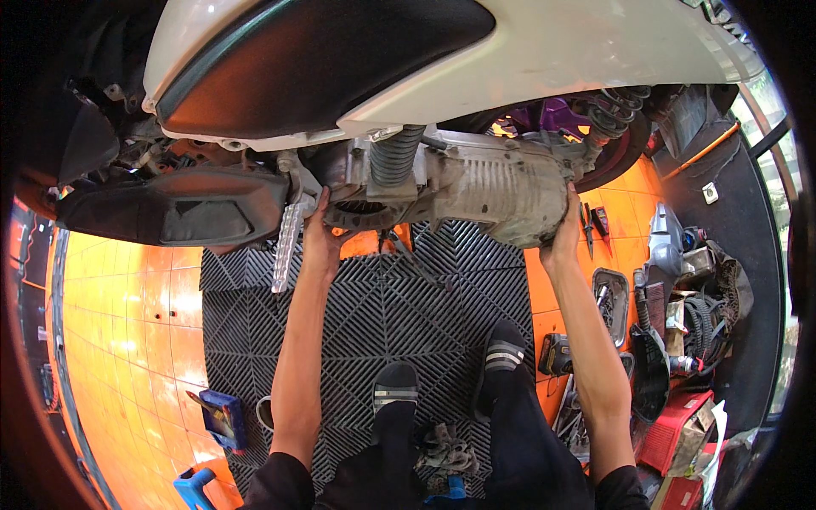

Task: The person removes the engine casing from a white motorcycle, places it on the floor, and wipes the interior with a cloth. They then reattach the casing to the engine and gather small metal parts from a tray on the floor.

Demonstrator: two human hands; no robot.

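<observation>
Grey, grimy engine case (501,191) hangs under the white scooter body (544,51), far from the 2 feet, braced by both hands, left hand (319,238) fingers clenched on its open end, right hand (565,229) gripping its right end.

Both hands, left (319,234), right (565,228), gripping engine casing (501,191) (grey, grimy)

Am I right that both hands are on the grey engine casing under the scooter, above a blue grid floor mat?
Not quite: the head view shows the grid floor mat is black. Both the left hand and right hand do grip the grey engine casing.
</observation>
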